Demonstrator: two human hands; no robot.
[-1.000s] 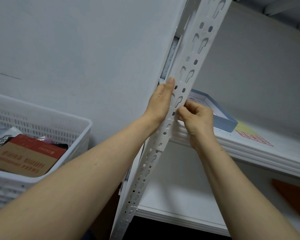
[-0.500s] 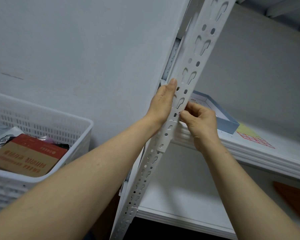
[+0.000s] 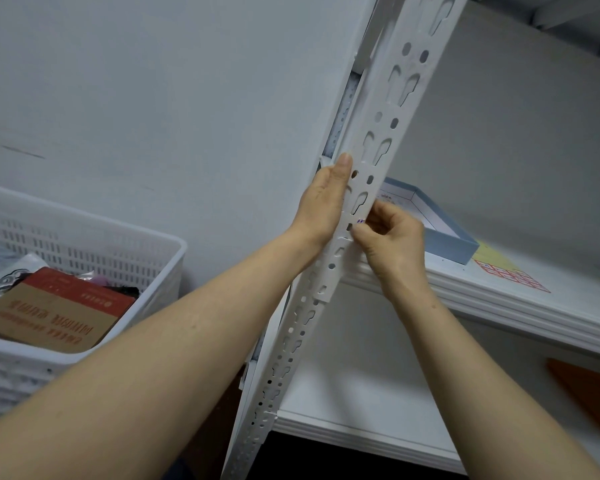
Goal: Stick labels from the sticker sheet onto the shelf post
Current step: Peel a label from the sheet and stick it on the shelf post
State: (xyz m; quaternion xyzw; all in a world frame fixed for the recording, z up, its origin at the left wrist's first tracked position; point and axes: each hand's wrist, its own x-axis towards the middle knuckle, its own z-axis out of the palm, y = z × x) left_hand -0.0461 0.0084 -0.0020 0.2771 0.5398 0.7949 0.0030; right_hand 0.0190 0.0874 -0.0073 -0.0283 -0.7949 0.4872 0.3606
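A white perforated shelf post (image 3: 388, 109) runs diagonally through the middle of the view. My left hand (image 3: 324, 202) lies flat along the post's left edge with straight fingers. My right hand (image 3: 392, 233) is on the post's right edge, its thumb and fingers curled and pinching a small white label (image 3: 360, 222) with purple marks against the metal. Only a sliver of the label shows. The yellow sticker sheet (image 3: 503, 268) with red-framed labels lies flat on the middle shelf board to the right.
A shallow blue-and-white box (image 3: 444, 237) sits on the middle shelf (image 3: 534, 306) behind my right hand. A white slotted basket (image 3: 84, 244) with a red-and-brown carton (image 3: 56, 313) stands at left. An orange object (image 3: 589, 386) lies on the lower shelf (image 3: 354, 393).
My right hand has slid a little down the post's right edge, and a sliver of the label now shows by my thumb. My left hand stays flat on the post.
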